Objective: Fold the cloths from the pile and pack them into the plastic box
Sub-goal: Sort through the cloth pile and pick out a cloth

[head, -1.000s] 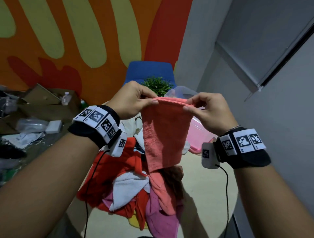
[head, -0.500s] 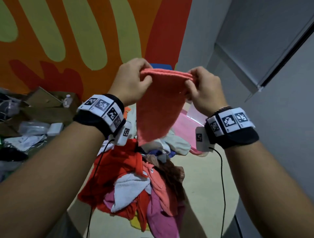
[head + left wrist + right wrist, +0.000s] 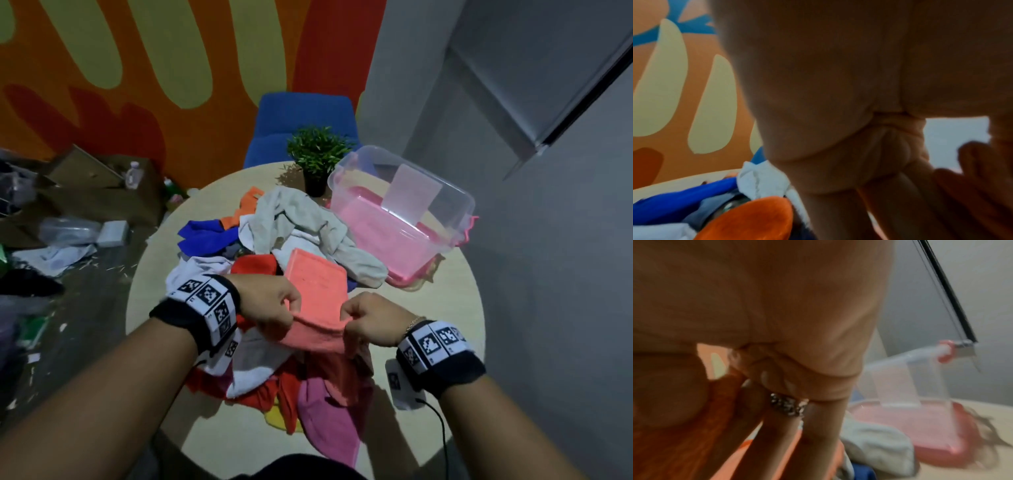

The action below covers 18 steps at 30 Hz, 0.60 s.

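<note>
I hold the salmon-pink cloth [image 3: 317,291] by its near edge, my left hand [image 3: 270,301] pinching one corner and my right hand [image 3: 371,320] pinching the other, fingers of both curled tight on the fabric. The cloth is stretched between them, its far part lying flat over the pile of cloths [image 3: 274,246] that covers the middle of the round table [image 3: 455,308]. The pile holds white, red, blue, orange and magenta pieces, some trailing toward the table's near edge. The clear plastic box [image 3: 404,205], pink on the bottom, stands at the far right edge of the table, just beside the pile. A small potted plant [image 3: 317,157] stands at the far edge, close to the box's left side. In my right wrist view a ring [image 3: 788,404] shows on one finger.
</note>
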Motion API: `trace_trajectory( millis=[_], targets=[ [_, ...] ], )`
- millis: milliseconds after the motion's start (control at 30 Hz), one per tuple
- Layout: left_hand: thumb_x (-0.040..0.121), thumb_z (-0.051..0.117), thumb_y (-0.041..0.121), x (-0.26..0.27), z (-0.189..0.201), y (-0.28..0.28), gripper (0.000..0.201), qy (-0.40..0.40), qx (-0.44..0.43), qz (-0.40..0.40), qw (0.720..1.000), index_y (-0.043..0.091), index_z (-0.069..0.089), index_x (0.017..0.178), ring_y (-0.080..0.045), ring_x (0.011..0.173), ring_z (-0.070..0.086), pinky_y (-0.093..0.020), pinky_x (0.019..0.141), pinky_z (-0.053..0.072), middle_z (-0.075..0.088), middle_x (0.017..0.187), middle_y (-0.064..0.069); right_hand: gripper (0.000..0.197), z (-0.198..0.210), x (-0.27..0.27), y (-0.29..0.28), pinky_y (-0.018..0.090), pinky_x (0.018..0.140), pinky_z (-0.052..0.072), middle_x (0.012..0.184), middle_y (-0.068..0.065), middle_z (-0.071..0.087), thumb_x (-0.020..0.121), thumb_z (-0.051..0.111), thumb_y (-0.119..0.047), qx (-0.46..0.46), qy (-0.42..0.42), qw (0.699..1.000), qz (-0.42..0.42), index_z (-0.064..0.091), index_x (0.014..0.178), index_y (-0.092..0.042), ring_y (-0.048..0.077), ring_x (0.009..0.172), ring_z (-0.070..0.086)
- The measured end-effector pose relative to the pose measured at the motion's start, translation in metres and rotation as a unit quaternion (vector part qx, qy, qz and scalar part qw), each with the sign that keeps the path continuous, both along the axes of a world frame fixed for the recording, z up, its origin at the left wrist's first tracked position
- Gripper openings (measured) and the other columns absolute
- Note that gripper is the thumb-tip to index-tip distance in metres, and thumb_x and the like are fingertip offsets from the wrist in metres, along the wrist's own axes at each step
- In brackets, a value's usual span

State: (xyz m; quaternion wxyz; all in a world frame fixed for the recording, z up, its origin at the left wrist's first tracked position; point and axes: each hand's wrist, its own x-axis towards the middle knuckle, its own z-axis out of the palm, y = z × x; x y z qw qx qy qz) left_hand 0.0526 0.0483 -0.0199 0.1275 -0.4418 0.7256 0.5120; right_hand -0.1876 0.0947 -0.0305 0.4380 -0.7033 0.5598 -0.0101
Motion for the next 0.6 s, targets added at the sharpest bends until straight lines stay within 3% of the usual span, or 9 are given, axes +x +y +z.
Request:
trace_trajectory(
  millis=[100,167,267,367,400,467,533,600],
  targets=[
    [0.085,0.072,0.017,0.006,-0.017,-0.007,0.008,-0.002,-0.054,0.028,0.998,0.021,0.065,0.087,-0.015,0.065,0.064,-0.028,0.062,0.054,0.072,0.079,-0.007,0.004,-0.023,-0.008,0.0,0.044,0.057,0.058,0.07,0.012,0.067,0.076,0.059,-0.009,0.022,-0.029,0.994,-0.104,0.061,0.079,-0.008,0.034,0.063,0.069],
    [0.081,0.079,0.022,0.011,-0.028,-0.015,0.023,0.014,-0.108,0.085,0.99,0.023,0.064,0.099,-0.01,0.065,0.059,-0.026,0.062,0.05,0.068,0.08,-0.002,0.005,-0.035,-0.016,-0.009,0.042,0.053,0.059,0.068,0.011,0.069,0.078,0.058,-0.009,-0.007,-0.038,0.984,-0.173,0.061,0.082,-0.011,0.028,0.055,0.068],
    [0.081,0.082,0.014,0.007,-0.039,-0.027,0.033,0.065,-0.133,0.199,0.969,0.013,0.063,0.108,-0.01,0.066,0.057,-0.026,0.066,0.05,0.063,0.077,0.0,0.006,-0.044,-0.022,-0.032,0.043,0.058,0.059,0.071,0.007,0.07,0.079,0.058,-0.014,-0.089,-0.037,0.973,-0.21,0.063,0.079,-0.017,0.022,0.058,0.068],
    [0.084,0.076,0.0,-0.002,-0.044,-0.037,0.03,0.174,-0.033,0.353,0.919,0.003,0.063,0.111,-0.014,0.064,0.065,-0.029,0.064,0.054,0.068,0.072,-0.004,0.012,-0.044,-0.017,-0.055,0.044,0.057,0.058,0.072,0.014,0.071,0.085,0.056,-0.006,-0.124,-0.042,0.955,-0.266,0.065,0.079,-0.011,0.03,0.062,0.07],
    [0.083,0.075,-0.004,-0.006,-0.045,-0.04,0.03,0.192,0.011,0.365,0.911,0.001,0.063,0.111,-0.018,0.067,0.068,-0.03,0.065,0.055,0.071,0.074,-0.008,0.012,-0.047,-0.016,-0.063,0.044,0.059,0.059,0.072,0.013,0.071,0.087,0.057,-0.006,-0.134,-0.044,0.946,-0.292,0.065,0.08,-0.011,0.031,0.065,0.071],
    [0.081,0.077,-0.003,-0.011,-0.049,-0.043,0.016,0.153,0.015,0.328,0.932,0.003,0.066,0.092,-0.016,0.063,0.065,-0.029,0.065,0.053,0.07,0.069,-0.004,0.01,-0.05,-0.011,-0.073,0.043,0.064,0.06,0.077,0.005,0.071,0.091,0.059,-0.01,-0.137,-0.042,0.932,-0.333,0.065,0.087,-0.017,0.027,0.07,0.071],
    [0.082,0.079,0.004,-0.013,-0.057,-0.046,0.026,0.08,-0.035,0.297,0.951,0.009,0.059,0.066,-0.009,0.052,0.054,-0.023,0.057,0.045,0.059,0.055,0.006,0.007,-0.058,-0.008,-0.081,0.045,0.067,0.061,0.083,0.001,0.071,0.095,0.058,-0.016,-0.125,-0.055,0.926,-0.353,0.063,0.095,-0.022,0.021,0.072,0.071],
    [0.084,0.077,0.014,-0.014,-0.068,-0.049,0.026,0.051,-0.071,0.313,0.946,0.008,0.058,0.066,-0.016,0.06,0.053,-0.033,0.059,0.047,0.056,0.061,-0.001,0.012,-0.068,-0.007,-0.085,0.047,0.072,0.061,0.086,0.002,0.072,0.094,0.06,-0.015,-0.105,-0.083,0.922,-0.364,0.059,0.101,-0.024,0.02,0.076,0.072]
  ],
)
